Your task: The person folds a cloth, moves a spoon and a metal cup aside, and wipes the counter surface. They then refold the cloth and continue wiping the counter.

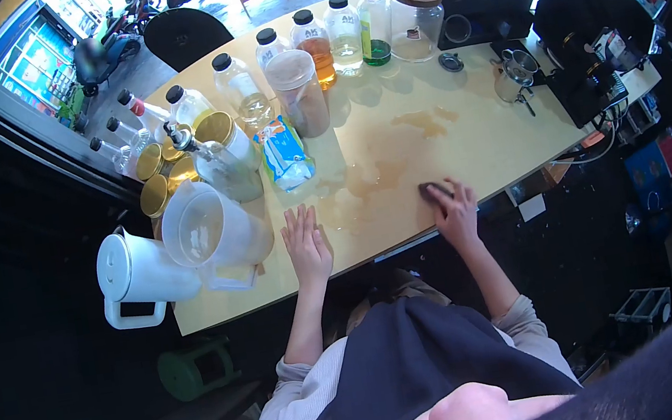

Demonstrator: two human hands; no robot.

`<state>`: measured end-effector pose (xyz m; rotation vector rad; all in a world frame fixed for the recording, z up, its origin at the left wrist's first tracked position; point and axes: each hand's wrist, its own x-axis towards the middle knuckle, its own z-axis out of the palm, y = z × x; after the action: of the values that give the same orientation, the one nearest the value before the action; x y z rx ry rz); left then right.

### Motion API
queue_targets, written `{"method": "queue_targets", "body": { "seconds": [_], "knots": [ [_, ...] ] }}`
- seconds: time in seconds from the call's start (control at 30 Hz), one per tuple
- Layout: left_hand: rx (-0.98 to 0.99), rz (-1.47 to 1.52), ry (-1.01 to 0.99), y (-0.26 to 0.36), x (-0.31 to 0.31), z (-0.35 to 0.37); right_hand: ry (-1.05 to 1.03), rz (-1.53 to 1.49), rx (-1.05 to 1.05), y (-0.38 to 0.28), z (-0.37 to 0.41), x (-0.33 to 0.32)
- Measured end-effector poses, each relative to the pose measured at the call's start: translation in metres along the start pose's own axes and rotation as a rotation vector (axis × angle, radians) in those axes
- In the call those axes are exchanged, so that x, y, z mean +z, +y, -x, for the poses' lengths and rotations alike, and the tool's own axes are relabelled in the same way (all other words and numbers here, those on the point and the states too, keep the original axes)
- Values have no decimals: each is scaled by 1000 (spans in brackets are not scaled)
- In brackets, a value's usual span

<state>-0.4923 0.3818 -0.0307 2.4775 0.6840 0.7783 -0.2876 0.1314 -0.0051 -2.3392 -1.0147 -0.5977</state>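
Observation:
My left hand (306,245) lies flat near the front edge of the pale tabletop (376,130), fingers stretched out and holding nothing. Just beyond it is a blue-and-white soft packet (284,155). Further right, my right hand (457,213) is closed on a small dark pad, perhaps a sponge or folded cloth (435,190), resting on the table. Most of the pad's underside is hidden. Between and beyond my hands, wet brownish puddles (374,176) spread over the surface, with another wet patch (427,121) farther back.
A clear pitcher (204,230) and a white lidded jug (136,270) stand at the left. Several black-capped bottles (314,48) line the back edge near a wooden-lidded jar (416,24). At right are a small glass-and-metal vessel (517,72) and a dark monitor (591,7).

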Motion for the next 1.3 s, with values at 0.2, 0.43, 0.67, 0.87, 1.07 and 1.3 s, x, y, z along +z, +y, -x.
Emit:
{"method": "queue_targets", "body": {
  "seconds": [0.2, 0.43, 0.67, 0.87, 1.07, 1.3],
  "knots": [
    [5, 11, 31, 22, 14, -10, -48, -111, 141, 11, -18, 24],
    [3, 19, 4, 50, 23, -23, -87, -279, 96, 47, -44, -6],
    [-48, -10, 17, 62, 33, -25, -54, -146, -103, 60, -69, -31],
    [-99, 13, 85, 67, 40, -17, -192, -434, -89, 74, -52, -21],
    [-114, -5, 125, 68, 55, -17, -452, 34, -12, 62, -38, 19],
    [-167, -27, 156, 69, 55, -17, -253, -150, -70, 58, -67, 59]
  ]
}}
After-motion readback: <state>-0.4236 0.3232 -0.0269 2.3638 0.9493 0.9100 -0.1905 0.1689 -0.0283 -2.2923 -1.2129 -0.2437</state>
